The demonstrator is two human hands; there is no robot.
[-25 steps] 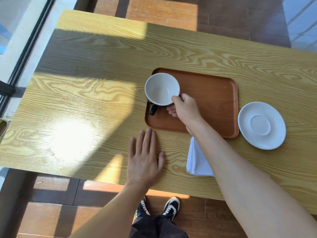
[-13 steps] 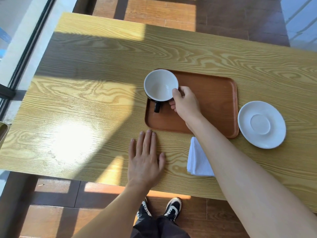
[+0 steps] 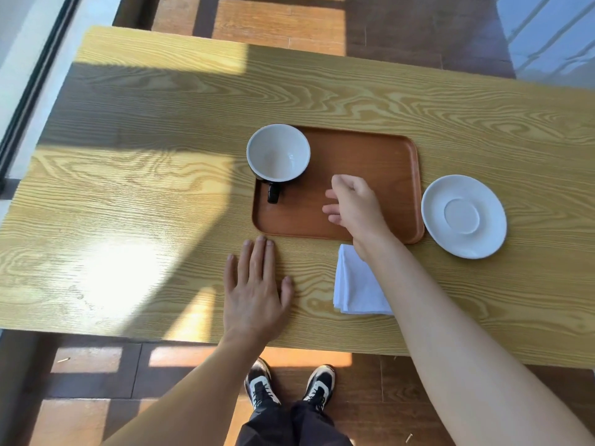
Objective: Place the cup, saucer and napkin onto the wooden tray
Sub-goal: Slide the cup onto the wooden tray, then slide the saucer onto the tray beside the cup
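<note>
1. the left hand [image 3: 254,294] lies flat on the table [image 3: 128,194], palm down and fingers spread toward the tray; its grip is wide and holds nothing, the fingertips just short of the tray's near edge.
2. the napkin [image 3: 354,284], white and folded, lies on the table just beside the tray's near edge, partly under the right forearm, not on the tray.
3. the right hand [image 3: 354,204] hangs over the middle of the wooden tray [image 3: 380,162], arm reaching in from the lower right; its grip is loosely apart with fingers curled toward the cup, empty and clear of the cup.
4. the tray carries only the cup [image 3: 278,152], which stands upright in the far left corner, white inside and dark outside, empty, its dark handle pointing toward the person.
5. the saucer [image 3: 463,217], white and empty, sits on the table just beside the tray's right edge, apart from the cup.
</note>
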